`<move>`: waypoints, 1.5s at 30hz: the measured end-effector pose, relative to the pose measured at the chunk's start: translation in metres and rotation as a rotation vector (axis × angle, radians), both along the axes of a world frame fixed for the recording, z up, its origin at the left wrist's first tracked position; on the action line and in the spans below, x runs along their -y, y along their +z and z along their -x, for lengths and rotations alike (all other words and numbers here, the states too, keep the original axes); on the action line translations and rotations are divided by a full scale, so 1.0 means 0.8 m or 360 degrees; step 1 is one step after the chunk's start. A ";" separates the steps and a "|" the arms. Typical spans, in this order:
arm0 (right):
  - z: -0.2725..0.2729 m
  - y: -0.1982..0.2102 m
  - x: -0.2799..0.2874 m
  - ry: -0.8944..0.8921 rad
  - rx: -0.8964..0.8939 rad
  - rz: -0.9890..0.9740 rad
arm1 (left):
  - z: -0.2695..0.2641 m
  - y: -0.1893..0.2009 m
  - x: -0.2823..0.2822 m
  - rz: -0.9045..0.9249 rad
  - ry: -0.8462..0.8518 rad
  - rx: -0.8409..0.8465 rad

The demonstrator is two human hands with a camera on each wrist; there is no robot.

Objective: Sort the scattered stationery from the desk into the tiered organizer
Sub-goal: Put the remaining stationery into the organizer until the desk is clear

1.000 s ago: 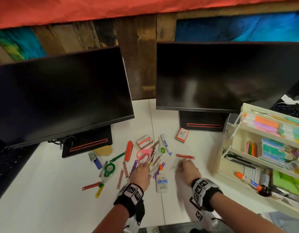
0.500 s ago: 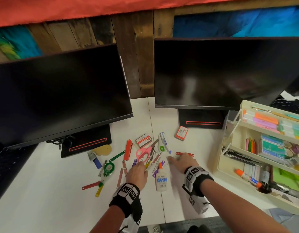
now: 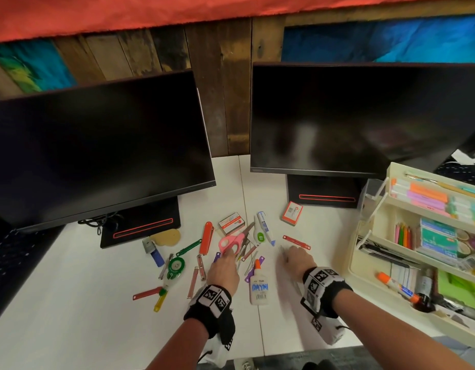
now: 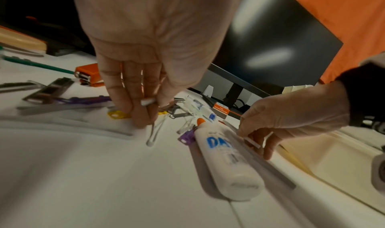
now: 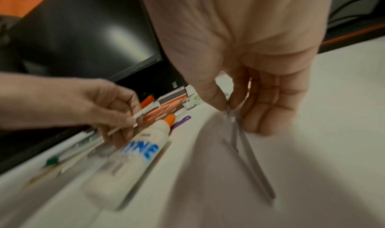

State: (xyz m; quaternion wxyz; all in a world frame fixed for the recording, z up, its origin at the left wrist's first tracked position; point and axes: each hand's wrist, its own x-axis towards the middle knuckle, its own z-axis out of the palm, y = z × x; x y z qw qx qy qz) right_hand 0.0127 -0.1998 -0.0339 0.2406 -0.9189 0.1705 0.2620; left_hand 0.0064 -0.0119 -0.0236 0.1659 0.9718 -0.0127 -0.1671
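Observation:
Loose stationery lies in a heap on the white desk (image 3: pixel 97 303). My left hand (image 3: pixel 228 253) (image 4: pixel 149 103) pinches a thin pale strip (image 4: pixel 145 102) at the heap, just below the pink scissors (image 3: pixel 231 243); a thin metal clip (image 4: pixel 154 132) lies under its fingertips. To the right of the white glue bottle (image 3: pixel 259 285) (image 4: pixel 225 162) (image 5: pixel 133 155), my right hand (image 3: pixel 284 253) (image 5: pixel 228 109) pinches a thin metal strip (image 5: pixel 243 142) between thumb and forefinger. The cream tiered organizer (image 3: pixel 355 252) stands at the right, part filled.
Two dark monitors (image 3: pixel 97 150) (image 3: pixel 364 116) stand close behind the heap. An orange cutter (image 3: pixel 206 237), a staple box (image 3: pixel 232 222), correction tape (image 3: pixel 260 231), a red fastener (image 3: pixel 296 242), an orange box (image 3: pixel 292 212) and a green tape dispenser (image 3: pixel 176 265) lie around the hands.
Both hands have stayed at the heap. My left hand has reached slightly further toward the scissors. My right hand has shifted a little beside the glue bottle, still pinching.

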 end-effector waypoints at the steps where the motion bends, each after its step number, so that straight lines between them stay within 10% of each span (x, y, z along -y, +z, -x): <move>1: 0.002 0.002 0.004 -0.0040 0.0059 -0.0062 | 0.001 0.001 0.002 0.0017 0.0020 -0.0004; 12: 0.035 -0.002 0.044 -0.0634 0.0063 -0.1015 | 0.002 -0.001 0.010 0.0053 0.0145 -0.0123; 28: 0.056 -0.008 0.003 -0.0022 0.0008 0.0103 | -0.012 -0.005 0.043 -0.0125 0.0032 -0.0296; 38: 0.029 0.009 0.010 0.0252 -0.0255 0.0099 | -0.014 -0.005 0.044 -0.0213 -0.0244 -0.0358; 45: -0.003 0.022 -0.001 -0.0237 -0.0218 -0.0855 | -0.013 -0.003 0.005 -0.0125 -0.0306 -0.0324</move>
